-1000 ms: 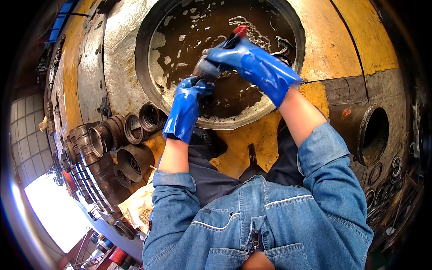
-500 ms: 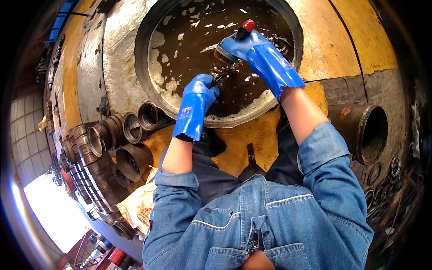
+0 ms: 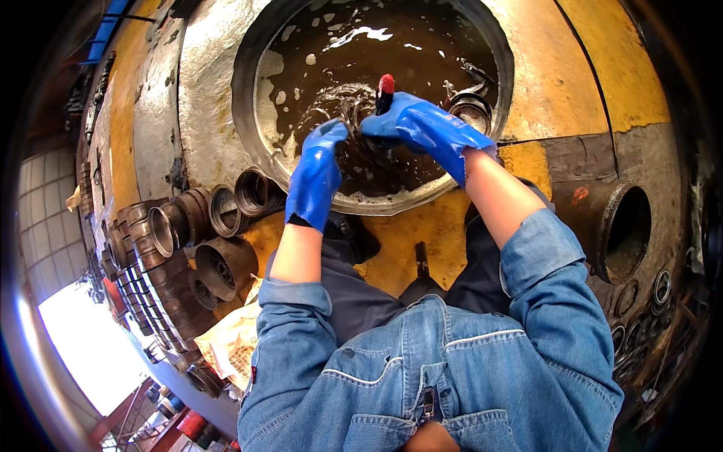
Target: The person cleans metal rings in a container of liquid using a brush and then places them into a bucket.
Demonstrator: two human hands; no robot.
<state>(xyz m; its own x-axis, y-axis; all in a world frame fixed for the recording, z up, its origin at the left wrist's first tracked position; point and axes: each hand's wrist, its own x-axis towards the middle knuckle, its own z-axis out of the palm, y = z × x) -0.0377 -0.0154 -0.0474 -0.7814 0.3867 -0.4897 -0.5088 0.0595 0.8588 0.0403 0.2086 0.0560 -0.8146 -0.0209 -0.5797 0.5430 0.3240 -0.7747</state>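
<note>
A wide round tub point(image 3: 245, 98) holds murky brown liquid with patches of foam. Both my hands wear long blue rubber gloves and are low over the liquid, close together. My right hand point(image 3: 395, 119) is closed round a tool with a black handle and red tip point(image 3: 386, 84); its working end is hidden under the glove. My left hand point(image 3: 324, 143) is closed at the near left, its fingers on a dark curved metal part point(image 3: 352, 113) that is wet and partly under the surface. To the right of my right hand, a metal ring point(image 3: 472, 109) lies partly sunk in the tub.
Rusty metal rings and cylinders point(image 3: 169, 226) stand in rows at the left, beside a crumpled paper bag point(image 3: 230, 343). A large pipe piece point(image 3: 606, 218) lies at the right, with several thin rings point(image 3: 629, 294) nearer me. Worn yellow flooring point(image 3: 580, 68) surrounds the tub.
My right hand has moved down and slightly left with the tool, closer to my left hand. The liquid is rippling around them, and the metal ring at the right now shows.
</note>
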